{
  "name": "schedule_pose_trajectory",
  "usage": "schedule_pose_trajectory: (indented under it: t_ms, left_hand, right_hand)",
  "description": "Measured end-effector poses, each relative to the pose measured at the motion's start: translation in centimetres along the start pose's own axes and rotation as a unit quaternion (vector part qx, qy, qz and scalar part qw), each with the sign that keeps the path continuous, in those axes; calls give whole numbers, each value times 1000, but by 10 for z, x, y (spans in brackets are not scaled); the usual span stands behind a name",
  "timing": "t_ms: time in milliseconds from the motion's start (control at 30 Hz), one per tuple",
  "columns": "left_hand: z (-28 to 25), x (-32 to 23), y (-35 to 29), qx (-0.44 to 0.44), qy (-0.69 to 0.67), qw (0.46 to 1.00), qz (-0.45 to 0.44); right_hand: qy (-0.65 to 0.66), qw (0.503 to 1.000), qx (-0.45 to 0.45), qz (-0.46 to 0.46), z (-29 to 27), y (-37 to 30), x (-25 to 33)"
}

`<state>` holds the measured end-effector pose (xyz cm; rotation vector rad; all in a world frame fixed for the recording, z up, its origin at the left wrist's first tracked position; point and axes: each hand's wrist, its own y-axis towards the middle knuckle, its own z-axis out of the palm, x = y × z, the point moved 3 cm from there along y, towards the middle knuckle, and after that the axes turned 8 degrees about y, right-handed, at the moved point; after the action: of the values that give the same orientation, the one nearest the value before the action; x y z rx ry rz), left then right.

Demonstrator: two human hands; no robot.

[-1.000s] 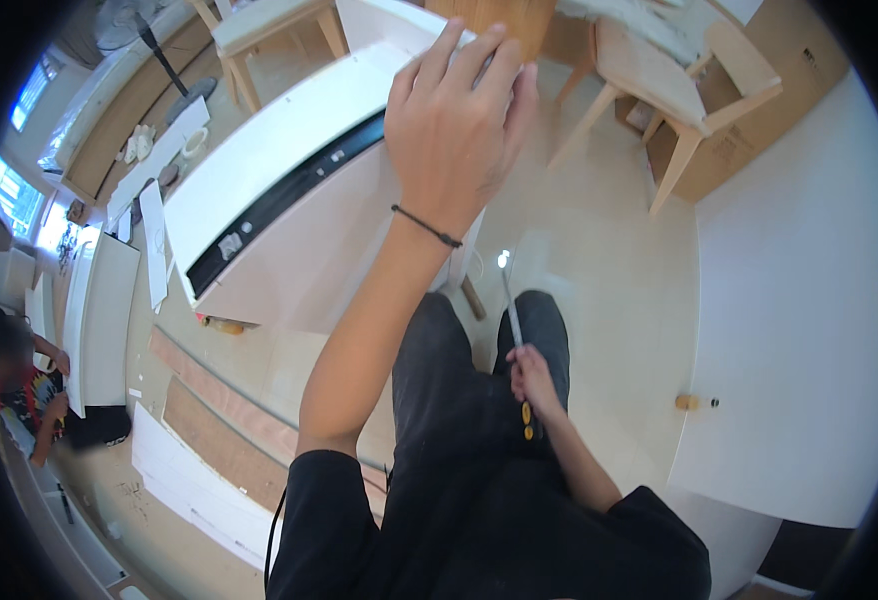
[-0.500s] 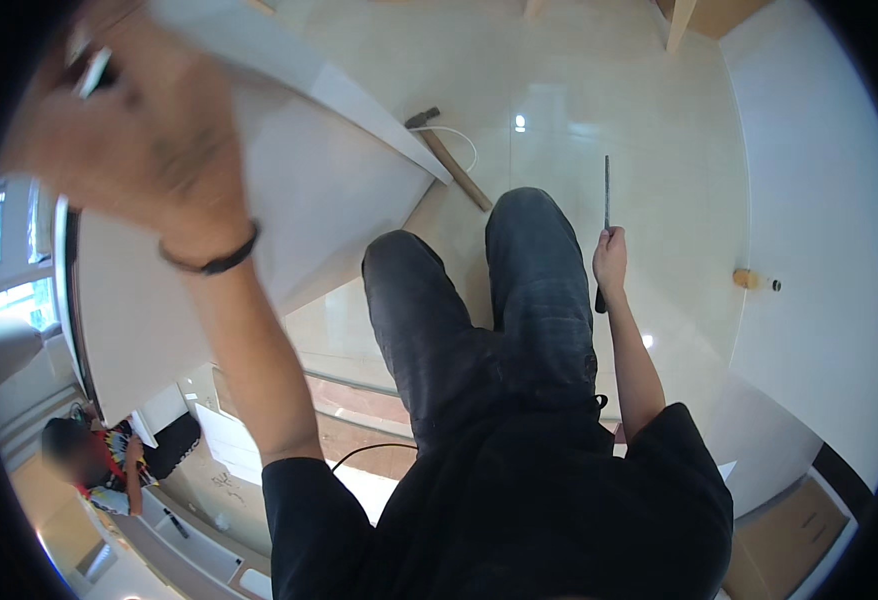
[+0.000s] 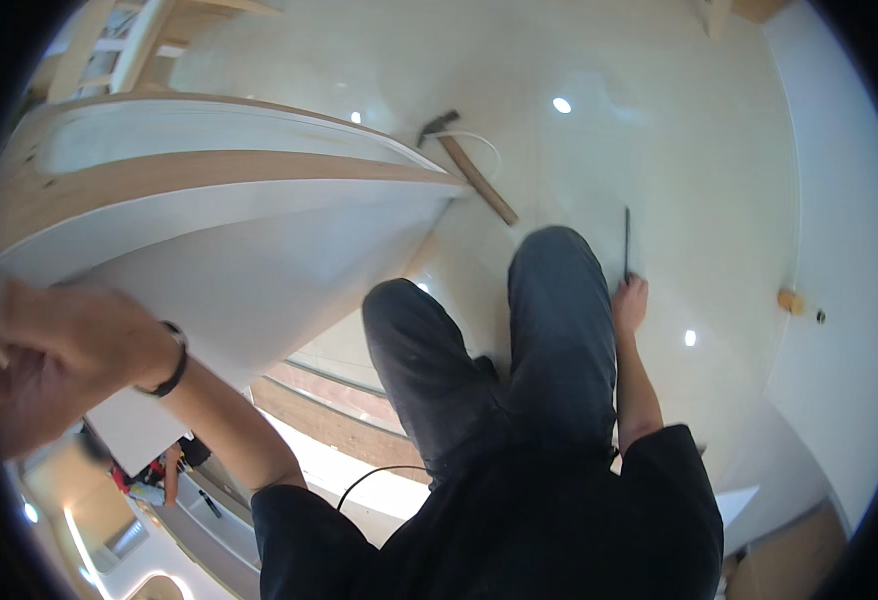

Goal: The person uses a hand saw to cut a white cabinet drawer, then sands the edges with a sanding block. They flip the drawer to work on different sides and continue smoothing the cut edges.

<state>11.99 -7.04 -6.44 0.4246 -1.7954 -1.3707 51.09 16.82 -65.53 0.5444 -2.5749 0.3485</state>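
The slim dark-shafted tool is just beside the right knee, over the pale floor; the right hand has its fingers closed around the near end, shaft pointing forward, probably to keep the tip clear of the leg. The left hand is out by the large white panel, perhaps for balance; blur hides whether its fingers grip anything. A claw hammer lies near the panel's corner, likely kept within reach, a white cable looping beside it.
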Motion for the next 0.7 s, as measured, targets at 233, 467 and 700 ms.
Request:
schedule_pose_trajectory:
  t_ms: [233,467,700]
  left_hand:
    - [1,-12,-5,6,-109,992,-71]
    - [-2,-21,-6,-2,-33,997,-64]
    - [-11,-29,-5,-50,-23,989,-135]
  right_hand:
    - [-30,997,61,42,5,8,2]
    - [-32,989,127,69,18,34,-19]
    - [66,986,140,63,2,100,23]
